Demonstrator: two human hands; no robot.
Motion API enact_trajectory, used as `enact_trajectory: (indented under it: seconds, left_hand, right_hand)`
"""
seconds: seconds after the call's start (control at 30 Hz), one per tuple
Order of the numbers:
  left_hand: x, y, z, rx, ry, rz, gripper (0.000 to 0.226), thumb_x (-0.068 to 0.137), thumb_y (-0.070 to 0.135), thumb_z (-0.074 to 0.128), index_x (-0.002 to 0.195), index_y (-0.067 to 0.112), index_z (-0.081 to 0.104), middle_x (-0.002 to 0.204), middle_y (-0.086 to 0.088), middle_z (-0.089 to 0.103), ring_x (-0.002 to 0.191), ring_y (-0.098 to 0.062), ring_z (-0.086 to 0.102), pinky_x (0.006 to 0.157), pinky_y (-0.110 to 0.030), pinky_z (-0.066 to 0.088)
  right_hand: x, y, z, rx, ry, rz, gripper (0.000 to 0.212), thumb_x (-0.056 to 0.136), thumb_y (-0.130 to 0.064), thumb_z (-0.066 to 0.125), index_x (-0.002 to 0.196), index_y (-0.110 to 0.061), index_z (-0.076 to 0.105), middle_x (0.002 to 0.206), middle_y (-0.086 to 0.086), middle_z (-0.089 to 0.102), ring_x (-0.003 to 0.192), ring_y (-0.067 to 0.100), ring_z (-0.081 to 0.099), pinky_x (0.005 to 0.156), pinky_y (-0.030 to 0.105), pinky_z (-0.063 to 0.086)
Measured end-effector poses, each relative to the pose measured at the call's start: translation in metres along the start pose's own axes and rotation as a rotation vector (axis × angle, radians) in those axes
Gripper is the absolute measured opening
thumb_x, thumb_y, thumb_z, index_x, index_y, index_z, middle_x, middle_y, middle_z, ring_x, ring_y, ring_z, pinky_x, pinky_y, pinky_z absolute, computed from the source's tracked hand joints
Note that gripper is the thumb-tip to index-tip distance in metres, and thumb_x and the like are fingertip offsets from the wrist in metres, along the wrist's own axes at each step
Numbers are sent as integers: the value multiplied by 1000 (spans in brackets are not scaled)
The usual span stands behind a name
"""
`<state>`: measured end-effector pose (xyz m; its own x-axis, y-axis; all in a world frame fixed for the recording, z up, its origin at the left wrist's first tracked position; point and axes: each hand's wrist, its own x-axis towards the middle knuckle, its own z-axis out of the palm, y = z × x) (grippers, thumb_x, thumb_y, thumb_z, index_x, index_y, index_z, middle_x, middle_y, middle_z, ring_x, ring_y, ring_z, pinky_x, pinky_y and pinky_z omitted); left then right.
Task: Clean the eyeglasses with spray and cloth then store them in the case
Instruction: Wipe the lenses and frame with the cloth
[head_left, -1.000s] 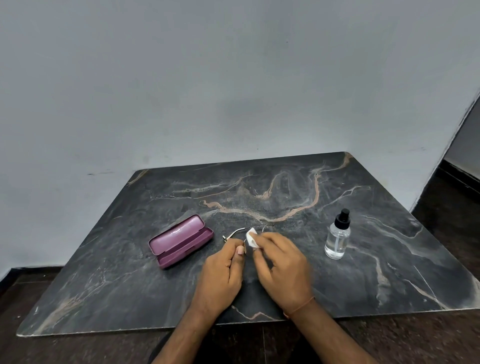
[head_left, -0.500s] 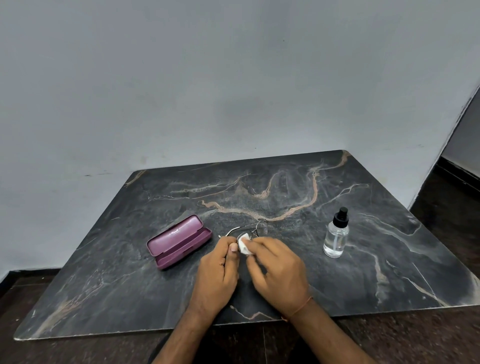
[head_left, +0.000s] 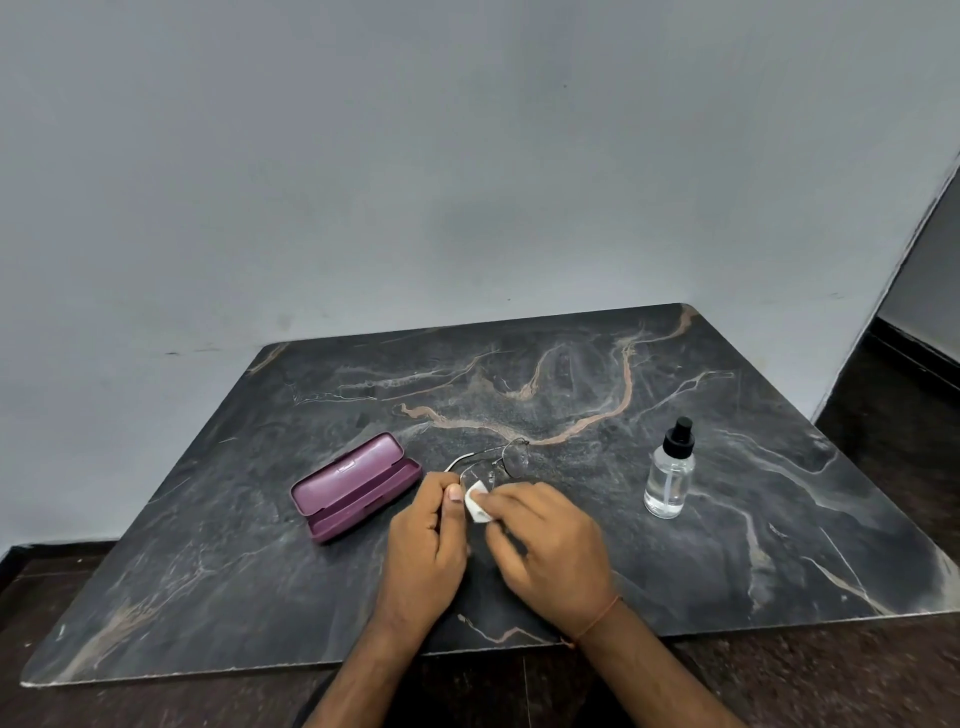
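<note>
Eyeglasses (head_left: 506, 460) angle up-right; left hand (head_left: 428, 540) pinches frame; right hand (head_left: 550, 545) fingers pinch cloth (head_left: 478, 501).

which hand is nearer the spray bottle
Right. The right hand, pinching the cloth, lies just left of the spray bottle; the left hand is farther left, beside the case.

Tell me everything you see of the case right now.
The case is a purple hard-shell clamshell, plastic-looking, lying open on the dark marble table. Its lid is tipped back away from the person, the tray nearer them, and it looks empty inside. It sits left of the left hand. Nothing touches it but the table.
</note>
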<state>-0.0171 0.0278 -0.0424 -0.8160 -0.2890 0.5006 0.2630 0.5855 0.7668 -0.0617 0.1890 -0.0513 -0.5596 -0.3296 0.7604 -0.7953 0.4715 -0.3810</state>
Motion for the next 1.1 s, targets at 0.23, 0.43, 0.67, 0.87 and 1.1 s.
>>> enact_trajectory:
  seconds: [0.23,0.43,0.67,0.87,1.1]
  left_hand:
    - [1,0,-1,-31,102,-12,30,110,47,40,93,29,57,62,-9,56,52,-31,55,51,-51,47]
    - [1,2,-2,-39,101,-24,29,110,50,42,90,36,56,62,-10,56,50,-28,55,51,-50,48]
    - [-1,6,-3,-103,42,-26,29,110,48,43,86,37,56,65,-10,56,48,-24,52,46,-43,46]
    - [0,0,-3,-89,14,-48,27,109,49,43,89,38,57,64,-6,58,53,-6,51,54,-27,41]
    - [1,-4,-2,-116,19,-68,29,108,49,44,90,32,59,59,6,55,54,-5,50,54,-27,41]
  right_hand:
    - [5,7,-6,202,199,257,33,90,0,77,117,-20,81,106,-13,75,84,-1,66,74,19,52]
    - [9,12,-8,208,319,479,30,91,0,77,111,-21,82,105,-18,75,96,3,72,81,17,55]
    - [12,16,-5,141,307,578,32,92,-7,75,115,-28,82,103,-19,75,98,6,71,86,34,59]
    - [10,14,-3,0,180,454,34,92,-12,76,119,-32,80,98,-19,70,87,10,63,81,26,52]
    - [8,10,-3,-70,135,304,34,90,-12,77,119,-30,80,101,-18,73,85,9,60,77,22,52]
